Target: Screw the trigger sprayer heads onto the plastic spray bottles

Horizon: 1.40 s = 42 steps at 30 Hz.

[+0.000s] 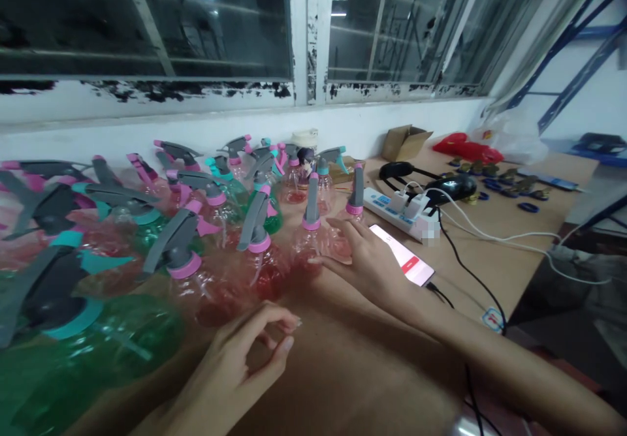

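Observation:
My left hand point(245, 358) is over the near part of the table, fingers loosely curled, with a gap between thumb and fingertips and nothing visible in it. My right hand point(365, 260) is farther forward, thumb and fingers spread around the side of a clear spray bottle point(339, 243) with a pink collar and grey trigger head; whether it touches is unclear. Just left of that stands a second clear spray bottle point(308, 243), close to my right thumb. Another spray bottle point(267, 269) holds reddish liquid. A large green spray bottle point(122, 338) with a teal collar is left of my left hand.
Many more spray bottles point(215, 211) crowd the left side. At right are a phone point(416, 271) with a lit screen, a power strip point(375, 202) with white cables, black headphones point(448, 188), a cardboard box point(404, 142), a red bag point(467, 147) and small brass-coloured parts point(509, 175).

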Tool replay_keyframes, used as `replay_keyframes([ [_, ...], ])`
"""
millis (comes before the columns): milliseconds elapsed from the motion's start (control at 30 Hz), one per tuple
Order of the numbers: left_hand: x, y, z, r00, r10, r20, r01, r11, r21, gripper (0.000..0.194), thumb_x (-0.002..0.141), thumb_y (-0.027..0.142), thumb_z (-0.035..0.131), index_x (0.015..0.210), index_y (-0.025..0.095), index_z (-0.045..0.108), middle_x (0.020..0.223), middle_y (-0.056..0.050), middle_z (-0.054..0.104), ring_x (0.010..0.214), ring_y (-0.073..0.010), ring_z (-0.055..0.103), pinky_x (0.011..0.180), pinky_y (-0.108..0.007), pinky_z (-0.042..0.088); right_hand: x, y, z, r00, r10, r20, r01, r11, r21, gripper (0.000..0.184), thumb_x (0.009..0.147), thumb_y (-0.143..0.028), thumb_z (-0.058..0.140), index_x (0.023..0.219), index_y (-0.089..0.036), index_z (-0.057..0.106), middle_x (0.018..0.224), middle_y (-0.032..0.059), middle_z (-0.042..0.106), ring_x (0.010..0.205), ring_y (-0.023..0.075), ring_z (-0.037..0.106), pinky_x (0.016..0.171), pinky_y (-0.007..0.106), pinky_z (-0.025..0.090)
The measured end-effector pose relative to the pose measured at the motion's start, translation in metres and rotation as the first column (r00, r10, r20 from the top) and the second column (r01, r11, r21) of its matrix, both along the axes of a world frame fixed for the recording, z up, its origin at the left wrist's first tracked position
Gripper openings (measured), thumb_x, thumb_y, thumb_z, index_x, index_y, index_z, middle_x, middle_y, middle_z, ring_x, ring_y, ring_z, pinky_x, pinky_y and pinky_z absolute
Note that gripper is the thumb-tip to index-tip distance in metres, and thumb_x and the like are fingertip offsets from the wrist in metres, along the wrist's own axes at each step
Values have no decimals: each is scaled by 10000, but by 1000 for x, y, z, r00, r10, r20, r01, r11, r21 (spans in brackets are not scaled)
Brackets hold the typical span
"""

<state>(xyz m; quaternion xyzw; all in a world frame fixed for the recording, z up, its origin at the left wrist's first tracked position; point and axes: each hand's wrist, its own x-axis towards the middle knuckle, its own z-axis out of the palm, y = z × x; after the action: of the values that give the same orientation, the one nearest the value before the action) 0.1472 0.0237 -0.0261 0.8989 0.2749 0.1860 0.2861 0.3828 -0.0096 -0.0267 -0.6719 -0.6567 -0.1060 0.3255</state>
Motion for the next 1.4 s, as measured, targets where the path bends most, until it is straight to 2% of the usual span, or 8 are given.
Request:
replay_keyframes([
  [100, 4, 3, 0, 1000, -18, -4, 18, 1000, 17, 125, 876, 260, 438, 922, 279, 553, 884, 21, 688, 720, -150, 674, 671, -291, 560, 18, -14, 4, 992, -50, -112, 51, 999, 4, 228, 880, -431, 508, 952, -229, 586, 951, 59, 650, 821, 233, 622, 644, 350, 500],
  [233, 12, 4, -2, 999, -50, 5, 50, 998, 31, 125, 871, 261, 446, 934, 273, 553, 882, 19, 687, 699, -145, 668, 657, -283, 559, 49, -6, 1, 953, -187, -240, 210, 975, 73, 349, 819, -458, 588, 1011, -169, 549, 1035, 137, 614, 969, 289, 580, 771, 425, 487],
  [333, 16, 1, -4, 997, -73, 18, 73, 997, 17, 132, 862, 239, 458, 947, 268, 554, 888, 19, 683, 705, -140, 659, 678, -282, 547, 65, 12, -5, 944, -127, -305, 146, 988, 41, 505, 785, -470, 624, 1152, -145, 502, 1173, 180, 581, 1067, 310, 556, 811, 445, 485],
  [500, 17, -3, -7, 996, -87, 12, 87, 994, -64, 142, 860, 200, 460, 946, 275, 543, 893, 42, 659, 721, -117, 641, 705, -267, 524, 66, 26, -9, 942, -40, -332, 38, 999, -13, 339, 812, -365, 604, 1093, -180, 556, 1074, 112, 658, 953, 255, 631, 780, 389, 506],
  [733, 12, -9, -3, 997, -75, -10, 72, 988, -140, 111, 880, 248, 461, 946, 291, 539, 911, 47, 644, 756, -132, 629, 740, -312, 502, 57, -5, -6, 959, -26, -283, 6, 997, -73, 337, 796, -426, 620, 1018, -176, 576, 926, 96, 673, 821, 259, 646, 712, 392, 505],
  [933, 7, -22, 6, 992, -17, 128, 38, 985, -166, 159, 866, 249, 494, 1018, 287, 515, 1045, 16, 610, 790, -150, 620, 794, -370, 494, 6, -56, -7, 974, 105, -201, -129, 986, -108, 568, 729, -592, 637, 1142, -214, 541, 1052, 105, 614, 975, 283, 585, 824, 430, 492],
  [1167, -24, -32, 14, 982, 63, 177, -48, 995, -89, 635, 759, 297, 660, 1293, 270, 318, 1285, -75, 495, 1171, -274, 486, 983, -478, 395, -86, -70, -9, 878, 395, -272, -445, 882, -156, 611, 724, -600, 634, 1163, -191, 516, 1122, 103, 570, 1074, 272, 511, 936, 444, 427],
  [1400, -92, -43, 34, 936, 189, 296, -197, 980, -5, 305, 826, 244, 581, 1097, 253, 442, 958, 6, 574, 839, -173, 589, 778, -329, 484, -183, -47, -9, 771, 602, -209, -635, 752, -175, 617, 596, -684, 678, 1003, -223, 623, 1112, 64, 577, 1064, 261, 495, 941, 425, 397],
])
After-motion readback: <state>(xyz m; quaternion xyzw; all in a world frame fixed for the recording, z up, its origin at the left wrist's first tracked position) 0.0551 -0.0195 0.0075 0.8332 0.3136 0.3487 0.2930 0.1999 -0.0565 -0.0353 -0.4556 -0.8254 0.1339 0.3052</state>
